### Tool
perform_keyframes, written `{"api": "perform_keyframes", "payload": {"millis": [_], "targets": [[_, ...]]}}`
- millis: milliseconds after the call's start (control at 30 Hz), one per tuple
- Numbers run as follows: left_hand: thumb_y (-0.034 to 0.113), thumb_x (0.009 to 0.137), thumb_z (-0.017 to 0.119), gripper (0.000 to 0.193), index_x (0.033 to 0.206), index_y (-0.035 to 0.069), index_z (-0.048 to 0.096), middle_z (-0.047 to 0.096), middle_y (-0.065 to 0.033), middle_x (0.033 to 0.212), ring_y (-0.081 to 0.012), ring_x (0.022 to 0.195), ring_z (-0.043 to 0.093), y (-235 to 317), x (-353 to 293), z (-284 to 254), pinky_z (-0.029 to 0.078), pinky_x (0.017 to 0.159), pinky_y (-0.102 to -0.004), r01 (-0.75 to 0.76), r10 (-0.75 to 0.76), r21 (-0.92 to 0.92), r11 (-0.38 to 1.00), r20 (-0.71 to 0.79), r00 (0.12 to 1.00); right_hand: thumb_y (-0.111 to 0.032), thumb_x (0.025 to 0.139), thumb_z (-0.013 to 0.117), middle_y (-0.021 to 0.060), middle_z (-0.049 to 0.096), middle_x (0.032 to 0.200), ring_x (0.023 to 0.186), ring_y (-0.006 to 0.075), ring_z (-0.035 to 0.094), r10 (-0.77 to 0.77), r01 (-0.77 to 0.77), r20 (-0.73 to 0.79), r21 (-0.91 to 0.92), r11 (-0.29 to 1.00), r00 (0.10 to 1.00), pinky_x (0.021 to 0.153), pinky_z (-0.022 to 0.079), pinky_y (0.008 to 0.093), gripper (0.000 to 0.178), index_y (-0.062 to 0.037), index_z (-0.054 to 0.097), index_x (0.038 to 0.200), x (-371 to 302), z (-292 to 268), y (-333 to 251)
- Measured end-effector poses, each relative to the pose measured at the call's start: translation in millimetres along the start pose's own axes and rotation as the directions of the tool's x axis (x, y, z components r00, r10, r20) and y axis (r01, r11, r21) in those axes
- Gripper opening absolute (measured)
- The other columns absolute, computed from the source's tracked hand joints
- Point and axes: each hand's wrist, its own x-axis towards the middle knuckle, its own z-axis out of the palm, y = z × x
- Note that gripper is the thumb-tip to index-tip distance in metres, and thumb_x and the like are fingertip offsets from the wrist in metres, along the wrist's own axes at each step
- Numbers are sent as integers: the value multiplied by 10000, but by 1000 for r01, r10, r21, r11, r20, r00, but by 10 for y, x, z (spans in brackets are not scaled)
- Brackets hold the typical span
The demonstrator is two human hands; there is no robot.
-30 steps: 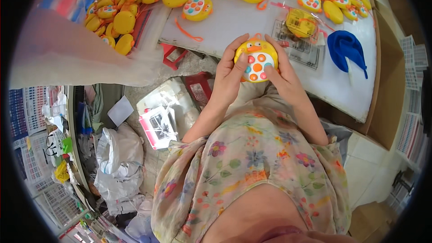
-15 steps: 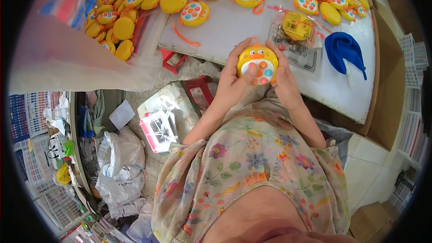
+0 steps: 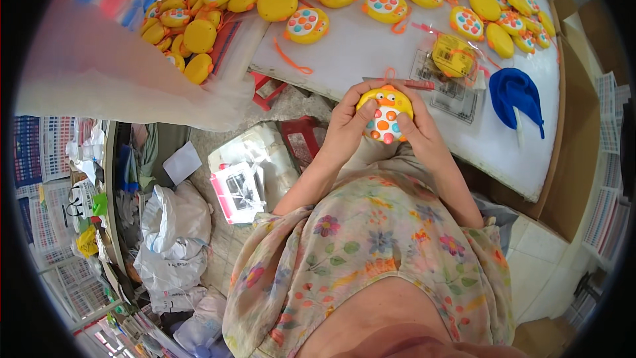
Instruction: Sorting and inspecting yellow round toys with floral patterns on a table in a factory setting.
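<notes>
Both my hands hold a yellow duck-faced toy (image 3: 387,121) with an orange beak, a white belly with coloured round buttons and an orange loop on top. It is just off the table's near edge, face up. My left hand (image 3: 347,122) wraps its left side, thumb by the upper left of the buttons. My right hand (image 3: 424,127) grips the right side, its thumb against the buttons' right edge. Behind my fingers lies a thin red and grey strip (image 3: 421,84). Further back is a bagged yellow toy (image 3: 453,55) on clear printed packaging (image 3: 457,103).
Many similar toys (image 3: 200,36) are heaped at the far left, with more (image 3: 487,6) at the far right of the white table (image 3: 358,46). A blue cloth-like piece (image 3: 515,96) lies to the right. Below left are a red stool (image 3: 301,138) and white bags (image 3: 173,219).
My left thumb has moved off the middle buttons to the toy's upper left. My right thumb has come onto the buttons' edge. The scene has shifted slightly right and down.
</notes>
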Motion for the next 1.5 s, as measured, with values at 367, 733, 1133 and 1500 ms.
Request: {"api": "perform_keyframes", "payload": {"millis": [367, 733, 1133, 1500], "targets": [[182, 873, 601, 357, 1182, 23, 521, 574, -140, 1079, -167, 984, 572, 448, 282, -199, 465, 788, -287, -32, 259, 772, 635, -173, 950, -215, 938, 506, 104, 469, 1298, 1144, 180, 497, 8, 44, -164, 306, 951, 986, 988, 410, 372, 494, -33, 336, 1364, 446, -413, -234], [178, 688, 746, 394, 963, 20, 513, 468, -155, 1209, -350, 1061, 464, 100, 918, -979, 408, 874, -429, 15, 555, 1000, -2, -12, 832, -95, 909, 527, 144, 494, 1285, 1180, 221, 489, 13, -10, -52, 59, 998, 999, 991, 387, 343, 516, -26, 322, 1378, 358, 56, 287], [1, 730, 684, 500, 1173, 36, 453, 424, -110, 1162, -195, 1012, 537, -116, 202, -195, 469, 877, -302, -294, 304, 622, 726, 94, 948, -152, 941, 509, 108, 462, 1273, 1152, 166, 471, 4, 50, -245, 212, 976, 970, 968, 392, 284, 504, -16, 291, 1375, 506, 72, 347], [75, 763, 710, 725, 1371, 58, 314, 443, -117, 1262, -150, 1076, 495, 146, 221, -213, 468, 866, -302, -46, 42, 292, 955, 19, 999, -205, 985, 405, 92, 469, 1282, 1153, 161, 477, -31, 63, -160, 204, 977, 987, 955, 419, 297, 416, -25, 355, 1356, 430, 29, 396]]}}
